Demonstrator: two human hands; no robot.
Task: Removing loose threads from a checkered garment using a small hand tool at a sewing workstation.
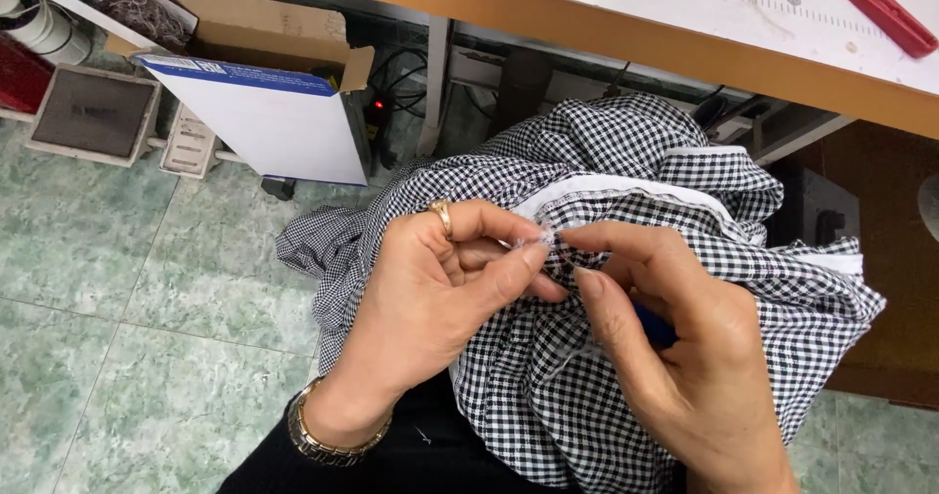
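A black-and-white checked garment (685, 210) with a white inner band lies bunched on my lap. My left hand (430, 298), with a gold ring and a gold bracelet, pinches the fabric at the seam near the white band. My right hand (675, 347) pinches the same spot from the right, fingertips meeting those of the left hand. A blue tool (653, 326) is tucked in the right palm, mostly hidden. Thin white thread ends show between the fingertips.
A wooden-edged work table (626, 39) with a white top runs across the top, with red snips (885, 10) on it. An open cardboard box (264, 93) stands on the green tiled floor (117, 337) at left, beside a grey pedal (93, 112).
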